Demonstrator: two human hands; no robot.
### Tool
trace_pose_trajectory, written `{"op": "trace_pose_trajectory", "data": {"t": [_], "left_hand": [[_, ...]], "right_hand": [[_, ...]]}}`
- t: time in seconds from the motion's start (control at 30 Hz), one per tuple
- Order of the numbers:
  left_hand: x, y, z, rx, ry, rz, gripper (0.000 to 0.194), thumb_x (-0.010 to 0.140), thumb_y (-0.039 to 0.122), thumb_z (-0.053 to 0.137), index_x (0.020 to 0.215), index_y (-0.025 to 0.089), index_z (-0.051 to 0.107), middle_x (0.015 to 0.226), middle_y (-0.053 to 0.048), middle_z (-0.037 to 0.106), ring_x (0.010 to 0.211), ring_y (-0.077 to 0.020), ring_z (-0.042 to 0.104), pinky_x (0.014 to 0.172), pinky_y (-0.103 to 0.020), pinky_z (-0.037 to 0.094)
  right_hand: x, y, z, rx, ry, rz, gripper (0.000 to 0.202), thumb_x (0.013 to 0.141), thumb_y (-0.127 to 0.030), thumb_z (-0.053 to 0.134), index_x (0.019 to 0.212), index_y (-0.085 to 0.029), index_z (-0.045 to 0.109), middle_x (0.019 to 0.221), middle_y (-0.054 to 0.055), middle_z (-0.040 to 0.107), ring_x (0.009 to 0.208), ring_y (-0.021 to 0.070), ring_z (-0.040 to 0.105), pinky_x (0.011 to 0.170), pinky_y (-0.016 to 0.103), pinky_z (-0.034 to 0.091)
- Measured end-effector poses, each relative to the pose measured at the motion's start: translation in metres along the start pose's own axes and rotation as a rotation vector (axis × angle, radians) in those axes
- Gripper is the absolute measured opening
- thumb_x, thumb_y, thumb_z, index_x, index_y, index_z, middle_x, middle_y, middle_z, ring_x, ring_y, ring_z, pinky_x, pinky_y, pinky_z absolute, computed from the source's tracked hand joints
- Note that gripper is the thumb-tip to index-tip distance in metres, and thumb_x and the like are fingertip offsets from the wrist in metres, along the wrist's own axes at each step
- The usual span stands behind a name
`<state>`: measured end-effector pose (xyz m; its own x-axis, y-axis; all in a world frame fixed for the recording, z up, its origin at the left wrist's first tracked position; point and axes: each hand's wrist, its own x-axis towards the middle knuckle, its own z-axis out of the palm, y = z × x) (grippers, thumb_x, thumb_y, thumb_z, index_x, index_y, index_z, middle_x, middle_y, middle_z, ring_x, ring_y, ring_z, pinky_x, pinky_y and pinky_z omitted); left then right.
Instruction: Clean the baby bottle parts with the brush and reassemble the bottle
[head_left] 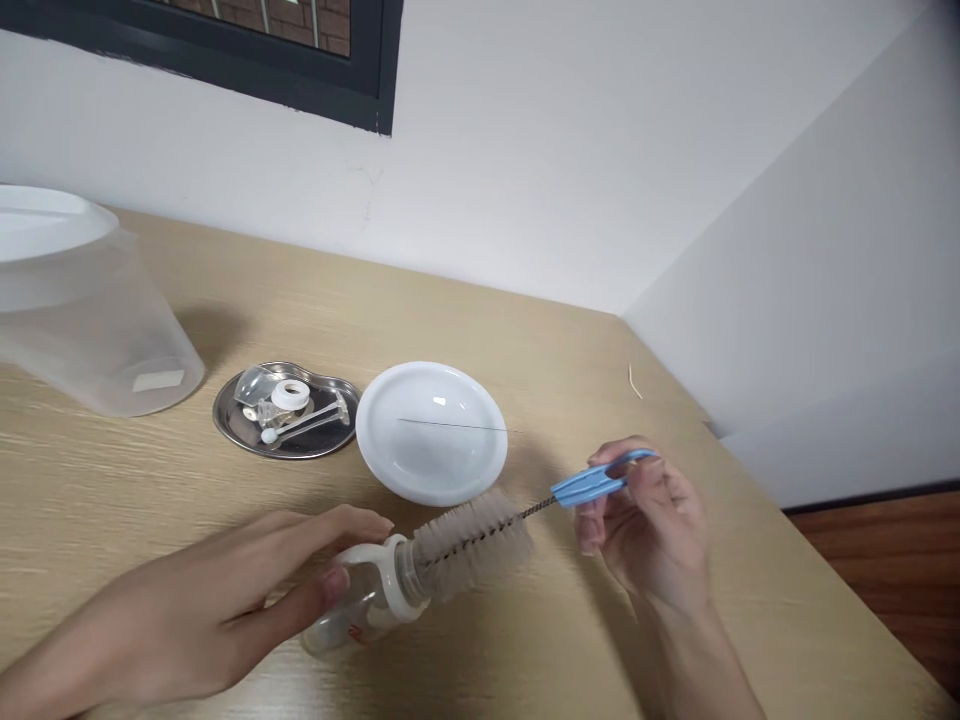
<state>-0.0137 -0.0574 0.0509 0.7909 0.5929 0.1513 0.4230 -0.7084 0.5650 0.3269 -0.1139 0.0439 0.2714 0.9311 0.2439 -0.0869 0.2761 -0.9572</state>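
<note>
A clear baby bottle (367, 600) with a white collar and handle lies tilted low over the table, its mouth facing right. My left hand (247, 590) grips it, thumb on the near side and fingers over the far side. In my right hand (652, 520) is the blue looped handle of a bottle brush (480, 540), pinched between thumb and fingers. The tip of its pale bristles sits in the bottle's mouth; most of the bristles are outside. Beyond the brush stands a white bowl (431, 480) with a thin wire-like line across it.
A steel kidney tray (300, 456) holds a clear cap, a white ring and small bottle parts. At the left stands a large translucent bucket (82, 340) with a white lid. A thin pale strip (634, 381) lies near the table's right edge, and a wall runs behind.
</note>
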Motion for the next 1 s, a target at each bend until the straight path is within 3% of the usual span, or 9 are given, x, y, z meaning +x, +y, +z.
{"op": "trace_pose_trajectory", "data": {"t": [0.1,0.17,0.3,0.4,0.57,0.7,0.83,1.0], "left_hand": [[0.000,0.004,0.009,-0.083,-0.094,-0.117,0.054,0.086,0.042,0.067,0.139,0.037,0.053,0.134,0.001,0.070,0.107,-0.0212,0.074,0.085,-0.028,0.064],[0.003,0.007,0.017,-0.149,-0.095,-0.208,0.063,0.076,0.049,0.077,0.134,0.035,0.056,0.134,-0.001,0.070,0.109,-0.0249,0.073,0.086,-0.033,0.064],[0.010,0.006,0.030,-0.232,-0.032,-0.308,0.055,0.073,0.049,0.080,0.122,0.033,0.062,0.123,-0.001,0.074,0.106,-0.0239,0.073,0.085,-0.033,0.063],[0.011,0.002,0.035,-0.223,-0.006,-0.317,0.047,0.075,0.045,0.079,0.117,0.031,0.065,0.116,-0.001,0.075,0.102,-0.0234,0.074,0.082,-0.033,0.063],[0.008,0.000,0.036,-0.227,-0.019,-0.327,0.056,0.073,0.041,0.079,0.126,0.035,0.060,0.130,-0.001,0.070,0.116,-0.0257,0.069,0.097,-0.042,0.059],[0.011,0.002,0.033,-0.286,-0.044,-0.330,0.050,0.073,0.033,0.078,0.121,0.035,0.063,0.123,0.001,0.072,0.110,-0.0234,0.071,0.090,-0.037,0.061],[0.016,0.004,0.030,-0.333,-0.010,-0.330,0.048,0.071,0.037,0.080,0.117,0.033,0.066,0.120,0.001,0.074,0.106,-0.0226,0.072,0.087,-0.034,0.062],[0.015,0.004,0.031,-0.262,0.051,-0.277,0.041,0.069,0.029,0.075,0.110,0.032,0.068,0.104,0.004,0.078,0.087,-0.0173,0.074,0.075,-0.027,0.060]], "right_hand": [[-0.001,0.001,0.004,0.000,0.021,0.000,0.030,0.092,-0.051,0.065,0.087,-0.022,0.065,0.051,-0.002,0.062,0.032,0.0138,0.055,0.027,0.021,0.044],[-0.001,0.001,0.007,-0.022,0.042,0.007,0.032,0.090,-0.054,0.066,0.086,-0.022,0.064,0.051,-0.002,0.062,0.032,0.0144,0.056,0.027,0.022,0.043],[-0.002,0.002,0.009,-0.055,0.056,0.011,0.035,0.088,-0.058,0.068,0.086,-0.023,0.061,0.049,-0.003,0.060,0.031,0.0154,0.055,0.027,0.023,0.042],[-0.003,0.005,0.008,-0.036,0.040,-0.003,0.032,0.090,-0.055,0.066,0.088,-0.023,0.062,0.051,-0.003,0.061,0.031,0.0147,0.055,0.027,0.022,0.043],[-0.006,0.008,0.006,0.028,0.015,-0.020,0.028,0.092,-0.051,0.066,0.090,-0.023,0.065,0.055,-0.002,0.063,0.035,0.0132,0.057,0.029,0.020,0.045],[-0.008,0.004,0.005,0.012,0.007,-0.037,0.031,0.091,-0.054,0.066,0.090,-0.023,0.065,0.053,-0.003,0.061,0.034,0.0138,0.057,0.029,0.021,0.045],[-0.008,0.001,0.005,-0.010,-0.008,-0.060,0.033,0.089,-0.057,0.067,0.090,-0.024,0.064,0.053,-0.004,0.062,0.034,0.0144,0.057,0.028,0.022,0.044],[-0.008,0.003,0.003,-0.021,0.005,-0.065,0.032,0.088,-0.056,0.069,0.090,-0.024,0.068,0.053,-0.002,0.062,0.036,0.0160,0.059,0.030,0.024,0.046]]}}
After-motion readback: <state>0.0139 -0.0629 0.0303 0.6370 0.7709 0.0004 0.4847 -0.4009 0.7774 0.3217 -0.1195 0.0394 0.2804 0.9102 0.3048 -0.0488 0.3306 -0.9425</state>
